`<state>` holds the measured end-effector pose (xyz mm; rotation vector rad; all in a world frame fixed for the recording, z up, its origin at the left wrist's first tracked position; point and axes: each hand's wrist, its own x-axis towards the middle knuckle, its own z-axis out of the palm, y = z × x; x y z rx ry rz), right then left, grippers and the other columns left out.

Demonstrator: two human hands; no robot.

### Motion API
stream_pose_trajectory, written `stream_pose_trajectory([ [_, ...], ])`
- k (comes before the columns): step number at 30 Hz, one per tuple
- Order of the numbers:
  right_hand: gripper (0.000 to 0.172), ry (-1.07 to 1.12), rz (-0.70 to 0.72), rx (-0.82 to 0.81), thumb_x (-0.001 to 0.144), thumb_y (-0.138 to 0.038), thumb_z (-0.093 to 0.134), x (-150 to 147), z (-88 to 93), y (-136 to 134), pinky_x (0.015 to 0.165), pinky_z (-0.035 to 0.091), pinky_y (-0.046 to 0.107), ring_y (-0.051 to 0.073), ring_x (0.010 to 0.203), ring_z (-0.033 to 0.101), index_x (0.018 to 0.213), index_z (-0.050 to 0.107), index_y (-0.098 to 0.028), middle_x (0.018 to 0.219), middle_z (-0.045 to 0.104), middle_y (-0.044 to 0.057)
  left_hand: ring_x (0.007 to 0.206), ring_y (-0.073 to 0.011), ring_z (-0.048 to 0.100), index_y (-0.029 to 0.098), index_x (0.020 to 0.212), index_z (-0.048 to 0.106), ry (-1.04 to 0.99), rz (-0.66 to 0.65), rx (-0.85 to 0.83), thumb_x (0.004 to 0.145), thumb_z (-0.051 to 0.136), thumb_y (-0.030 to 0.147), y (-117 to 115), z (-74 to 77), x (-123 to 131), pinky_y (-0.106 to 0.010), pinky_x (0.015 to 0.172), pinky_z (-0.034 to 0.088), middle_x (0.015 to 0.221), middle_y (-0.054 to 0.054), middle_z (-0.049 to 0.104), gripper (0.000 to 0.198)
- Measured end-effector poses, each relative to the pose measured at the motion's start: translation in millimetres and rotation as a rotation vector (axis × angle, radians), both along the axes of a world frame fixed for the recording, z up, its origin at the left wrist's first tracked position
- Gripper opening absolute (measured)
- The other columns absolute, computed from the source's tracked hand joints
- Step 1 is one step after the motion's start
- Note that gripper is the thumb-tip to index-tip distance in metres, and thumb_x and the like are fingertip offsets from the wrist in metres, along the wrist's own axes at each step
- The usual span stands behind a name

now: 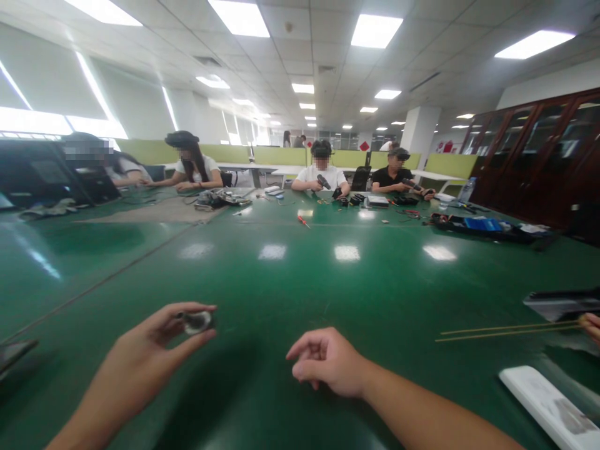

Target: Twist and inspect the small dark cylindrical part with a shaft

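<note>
Between the thumb and fingers of my left hand (154, 350) is a small round object (197, 322), dark at the rim with a pale, shiny face. It is held above the green table (262, 294). My right hand (328, 362) hovers to the right of it, fingers curled and thumb near the fingertips. No object shows between those fingers, and a gap remains between thumb and index finger.
A red screwdriver (304, 222) lies mid-table. At right, another person's hand (591, 326) holds two thin sticks (510, 332) above a white case (548, 403). Several people sit across the table. A tool tray (487, 226) lies at the far right.
</note>
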<state>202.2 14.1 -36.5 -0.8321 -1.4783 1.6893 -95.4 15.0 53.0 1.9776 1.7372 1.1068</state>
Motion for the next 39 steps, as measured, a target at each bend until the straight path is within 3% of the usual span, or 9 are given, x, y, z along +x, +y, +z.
stream_pose_trajectory([
  [5,0.025,-0.025,-0.409,0.133,0.072,-0.018,0.068,6,-6.4,15,0.052,0.04,0.022,0.009,0.055,0.049,0.096,0.061,-0.017,0.07,0.058,-0.005,0.094,-0.0244,0.07,0.021,0.109,0.07,-0.04,-0.421,-0.084,0.081,0.074,0.043,32,-15.2,79,-0.038,0.09,0.056,0.105,-0.006,0.075,0.036],
  [7,0.03,-0.076,-0.491,0.165,0.071,-0.012,0.065,8,-9.3,19,0.054,0.04,0.023,0.009,0.056,0.049,0.1,0.057,-0.018,0.077,0.059,-0.004,0.099,-0.0232,0.068,0.024,0.114,0.069,-0.001,-0.521,-0.078,0.085,0.07,0.037,37,-27.5,96,-0.037,0.093,0.053,0.109,-0.005,0.073,0.031],
  [10,0.041,-0.159,-0.501,0.209,0.069,-0.007,0.062,8,-13.8,19,0.055,0.042,0.023,0.008,0.057,0.051,0.107,0.055,-0.02,0.091,0.061,-0.002,0.106,-0.022,0.065,0.027,0.121,0.066,0.043,-0.624,-0.05,0.092,0.063,0.035,39,-48.6,99,-0.034,0.096,0.051,0.115,-0.004,0.07,0.031],
  [13,0.049,-0.204,-0.468,0.246,0.069,-0.006,0.062,6,-15.6,14,0.057,0.043,0.023,0.008,0.059,0.053,0.114,0.053,-0.023,0.098,0.061,-0.002,0.107,-0.0222,0.065,0.028,0.128,0.061,0.079,-0.614,-0.025,0.09,0.065,0.032,38,-65.5,90,-0.034,0.096,0.051,0.117,-0.005,0.07,0.038],
  [16,0.049,-0.248,-0.445,0.269,0.07,-0.006,0.063,6,-14.0,9,0.058,0.043,0.023,0.009,0.06,0.054,0.115,0.054,-0.024,0.097,0.062,-0.002,0.101,-0.0221,0.067,0.025,0.119,0.064,0.063,-0.559,-0.036,0.084,0.071,0.027,36,-72.6,86,-0.033,0.093,0.051,0.111,-0.004,0.072,0.036],
  [19,0.045,-0.346,-0.422,0.296,0.072,-0.008,0.065,6,-11.4,5,0.059,0.041,0.023,0.011,0.058,0.052,0.113,0.058,-0.024,0.075,0.058,-0.006,0.093,-0.0205,0.068,0.023,0.106,0.067,0.025,-0.54,-0.03,0.083,0.071,0.026,35,-72.0,89,-0.031,0.086,0.052,0.1,-0.002,0.073,0.024],
  [21,0.043,-0.373,-0.415,0.31,0.072,-0.008,0.065,6,-9.8,4,0.059,0.04,0.024,0.011,0.058,0.051,0.112,0.06,-0.024,0.07,0.057,-0.006,0.091,-0.02,0.068,0.022,0.105,0.068,-0.003,-0.544,-0.015,0.083,0.071,0.026,34,-70.5,92,-0.03,0.083,0.051,0.097,-0.002,0.073,0.023],
  [25,0.036,-0.345,-0.423,0.291,0.073,-0.009,0.065,5,-5.4,2,0.057,0.04,0.024,0.01,0.059,0.05,0.107,0.062,-0.022,0.083,0.064,-0.002,0.091,-0.0202,0.068,0.021,0.106,0.069,-0.045,-0.602,-0.001,0.084,0.071,0.027,34,-69.8,93,-0.031,0.083,0.052,0.099,-0.005,0.072,0.022],
  [39,0.019,-0.338,-0.399,0.304,0.079,-0.019,0.069,7,2.1,1,0.066,0.046,0.027,0.016,0.071,0.06,0.098,0.071,-0.021,0.086,0.069,0.001,0.091,-0.0164,0.067,0.025,0.107,0.067,-0.072,-0.689,0.033,0.085,0.073,0.022,29,-69.5,95,-0.027,0.083,0.051,0.099,-0.001,0.072,0.023],
])
